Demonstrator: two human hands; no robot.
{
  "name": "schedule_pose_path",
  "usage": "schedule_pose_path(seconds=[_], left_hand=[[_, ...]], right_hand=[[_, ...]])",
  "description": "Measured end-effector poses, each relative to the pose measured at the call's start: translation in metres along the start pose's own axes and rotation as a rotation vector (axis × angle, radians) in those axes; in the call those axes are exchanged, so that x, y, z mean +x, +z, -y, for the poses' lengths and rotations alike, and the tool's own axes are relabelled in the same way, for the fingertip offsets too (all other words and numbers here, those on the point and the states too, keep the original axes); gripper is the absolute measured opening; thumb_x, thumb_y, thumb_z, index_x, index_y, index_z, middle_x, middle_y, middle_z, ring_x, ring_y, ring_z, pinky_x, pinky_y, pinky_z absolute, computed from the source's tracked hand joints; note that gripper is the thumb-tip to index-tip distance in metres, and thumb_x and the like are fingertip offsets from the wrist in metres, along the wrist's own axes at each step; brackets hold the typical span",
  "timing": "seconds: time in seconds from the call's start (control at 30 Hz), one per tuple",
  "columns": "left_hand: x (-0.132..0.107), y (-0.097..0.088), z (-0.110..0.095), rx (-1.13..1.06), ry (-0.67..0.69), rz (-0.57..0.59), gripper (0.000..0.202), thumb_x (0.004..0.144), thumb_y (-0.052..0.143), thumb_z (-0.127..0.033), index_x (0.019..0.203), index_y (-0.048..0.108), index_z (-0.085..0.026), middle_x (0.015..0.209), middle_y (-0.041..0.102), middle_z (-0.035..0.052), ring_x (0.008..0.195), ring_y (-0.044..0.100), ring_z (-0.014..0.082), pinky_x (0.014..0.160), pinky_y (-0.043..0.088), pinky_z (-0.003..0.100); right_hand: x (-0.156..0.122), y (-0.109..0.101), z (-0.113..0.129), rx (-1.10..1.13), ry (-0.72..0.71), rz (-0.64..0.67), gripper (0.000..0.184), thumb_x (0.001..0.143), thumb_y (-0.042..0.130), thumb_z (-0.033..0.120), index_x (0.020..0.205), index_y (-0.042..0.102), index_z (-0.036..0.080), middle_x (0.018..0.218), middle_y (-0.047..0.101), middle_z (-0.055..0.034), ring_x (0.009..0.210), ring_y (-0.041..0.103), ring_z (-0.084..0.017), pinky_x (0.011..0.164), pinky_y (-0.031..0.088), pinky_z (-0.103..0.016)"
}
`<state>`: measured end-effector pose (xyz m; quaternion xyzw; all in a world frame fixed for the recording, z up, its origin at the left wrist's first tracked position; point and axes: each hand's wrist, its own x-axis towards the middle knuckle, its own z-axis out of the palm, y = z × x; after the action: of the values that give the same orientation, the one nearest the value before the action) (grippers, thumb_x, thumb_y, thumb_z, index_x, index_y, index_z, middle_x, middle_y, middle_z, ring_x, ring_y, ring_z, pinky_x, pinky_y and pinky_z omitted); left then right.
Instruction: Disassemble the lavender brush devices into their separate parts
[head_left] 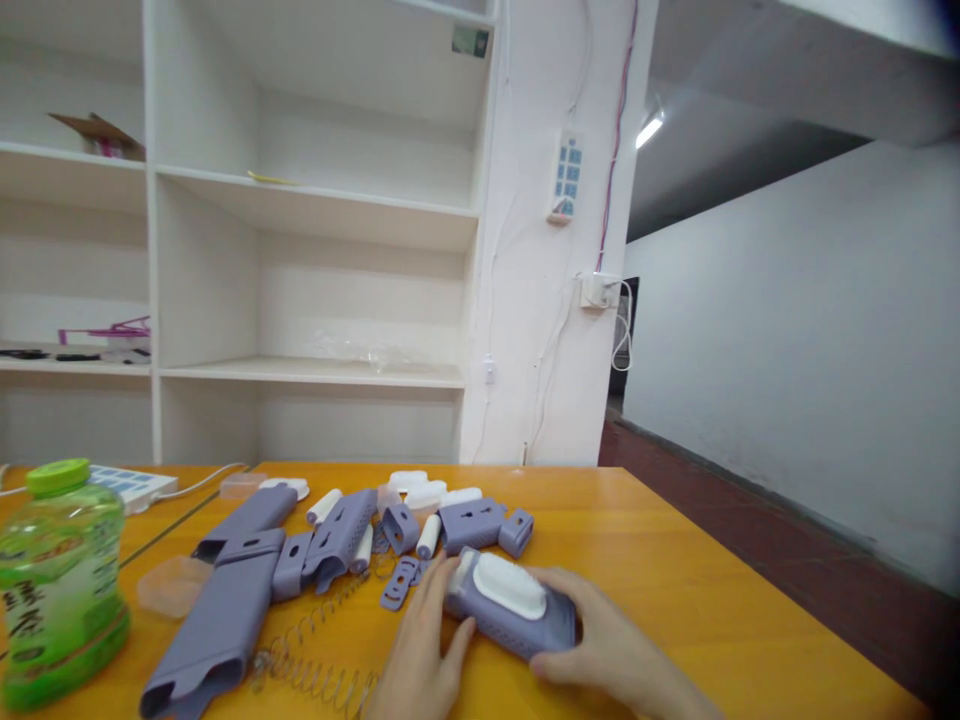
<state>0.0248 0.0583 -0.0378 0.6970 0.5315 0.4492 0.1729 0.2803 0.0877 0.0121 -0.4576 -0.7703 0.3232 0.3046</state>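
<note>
Both of my hands rest on the orange table [675, 570] around a purple plastic housing with a white insert [510, 605]. My left hand [420, 650] presses its fingers against the housing's left end. My right hand [607, 645] cups the right end with curled fingers. Behind the housing lie several purple plastic parts [337, 535] and white rollers [427, 495]. A long purple cover [217, 625] lies to the left. Coiled metal springs [322, 670] lie in front of it, close to my left hand.
A green drink bottle [56, 580] stands at the table's left edge. A white power strip [131, 485] lies behind it. White shelves [315, 200] rise behind the table. The table's right edge drops to a dark floor [750, 530].
</note>
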Motion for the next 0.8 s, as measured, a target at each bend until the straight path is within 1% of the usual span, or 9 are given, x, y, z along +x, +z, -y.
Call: schedule_pose_path(seconds=[0.1, 0.17, 0.27, 0.37, 0.43, 0.5, 0.57, 0.67, 0.8], left_hand=[[0.001, 0.0, 0.004, 0.051, -0.008, 0.044, 0.055, 0.088, 0.051, -0.025, 0.142, 0.048, -0.013, 0.152, 0.047, 0.015, 0.144, 0.039, 0.0268, 0.121, 0.029, 0.042], [0.002, 0.001, 0.006, 0.09, -0.021, 0.081, 0.058, 0.085, 0.053, -0.022, 0.141, 0.049, -0.013, 0.151, 0.047, 0.0153, 0.143, 0.04, 0.0277, 0.121, 0.03, 0.042], [0.002, 0.005, 0.009, 0.134, -0.041, 0.106, 0.062, 0.079, 0.056, -0.019, 0.141, 0.052, -0.016, 0.151, 0.049, 0.0134, 0.143, 0.04, 0.0278, 0.121, 0.03, 0.042], [0.002, 0.01, 0.011, 0.165, -0.028, 0.082, 0.063, 0.078, 0.054, -0.018, 0.141, 0.052, -0.015, 0.15, 0.05, 0.0135, 0.142, 0.042, 0.0268, 0.121, 0.031, 0.04], [0.002, 0.013, 0.013, 0.177, -0.017, 0.075, 0.063, 0.079, 0.053, -0.019, 0.141, 0.052, -0.013, 0.149, 0.05, 0.0139, 0.141, 0.043, 0.0265, 0.12, 0.032, 0.039], [0.001, 0.014, 0.015, 0.187, -0.008, 0.069, 0.062, 0.08, 0.052, -0.019, 0.141, 0.052, -0.014, 0.149, 0.05, 0.0137, 0.141, 0.043, 0.0263, 0.12, 0.032, 0.039], [0.001, 0.015, 0.017, 0.2, 0.007, 0.061, 0.06, 0.081, 0.051, -0.02, 0.141, 0.052, -0.012, 0.149, 0.05, 0.0143, 0.141, 0.043, 0.0263, 0.12, 0.032, 0.038], [0.003, 0.016, 0.018, 0.212, 0.022, 0.067, 0.059, 0.081, 0.05, -0.019, 0.14, 0.053, -0.01, 0.148, 0.051, 0.0158, 0.14, 0.045, 0.0265, 0.119, 0.034, 0.037], [0.005, 0.017, 0.019, 0.221, 0.002, 0.081, 0.059, 0.08, 0.051, -0.016, 0.138, 0.056, -0.013, 0.146, 0.053, 0.0145, 0.139, 0.047, 0.0253, 0.118, 0.034, 0.034]], right_hand=[[-0.008, -0.016, 0.003, -0.051, 0.08, 0.023, 0.083, 0.052, 0.083, 0.02, 0.132, 0.062, 0.024, 0.132, 0.063, -0.0077, 0.119, 0.057, -0.032, 0.105, 0.043, -0.038], [-0.013, -0.03, -0.003, -0.083, 0.147, 0.004, 0.081, 0.051, 0.081, 0.019, 0.13, 0.063, 0.024, 0.129, 0.065, -0.0065, 0.116, 0.06, -0.032, 0.101, 0.046, -0.035], [-0.02, -0.053, -0.021, -0.103, 0.248, -0.08, 0.079, 0.052, 0.079, 0.019, 0.129, 0.064, 0.023, 0.123, 0.069, -0.0061, 0.112, 0.062, -0.033, 0.096, 0.049, -0.033], [-0.02, -0.075, -0.045, -0.166, 0.314, -0.19, 0.064, 0.059, 0.074, 0.024, 0.122, 0.069, 0.022, 0.107, 0.075, -0.0067, 0.097, 0.068, -0.033, 0.082, 0.053, -0.034], [-0.016, -0.083, -0.063, -0.249, 0.338, -0.258, 0.055, 0.063, 0.073, 0.031, 0.118, 0.072, 0.022, 0.101, 0.076, -0.0081, 0.094, 0.069, -0.034, 0.077, 0.053, -0.035], [-0.009, -0.084, -0.082, -0.392, 0.361, -0.379, 0.053, 0.071, 0.069, 0.042, 0.117, 0.071, 0.018, 0.101, 0.076, -0.0132, 0.097, 0.068, -0.037, 0.078, 0.051, -0.038], [0.0, -0.078, -0.099, -0.601, 0.413, -0.548, 0.061, 0.078, 0.06, 0.053, 0.123, 0.067, 0.012, 0.103, 0.073, -0.0199, 0.099, 0.066, -0.041, 0.081, 0.05, -0.045], [0.017, -0.061, -0.117, -0.856, 0.42, -0.717, 0.069, 0.088, 0.046, 0.058, 0.135, 0.056, 0.009, 0.106, 0.069, -0.0231, 0.099, 0.063, -0.044, 0.08, 0.049, -0.051], [0.044, -0.045, -0.124, -1.008, 0.349, -0.767, 0.073, 0.092, 0.041, 0.056, 0.143, 0.044, 0.003, 0.11, 0.065, -0.0267, 0.099, 0.061, -0.044, 0.078, 0.048, -0.053]])
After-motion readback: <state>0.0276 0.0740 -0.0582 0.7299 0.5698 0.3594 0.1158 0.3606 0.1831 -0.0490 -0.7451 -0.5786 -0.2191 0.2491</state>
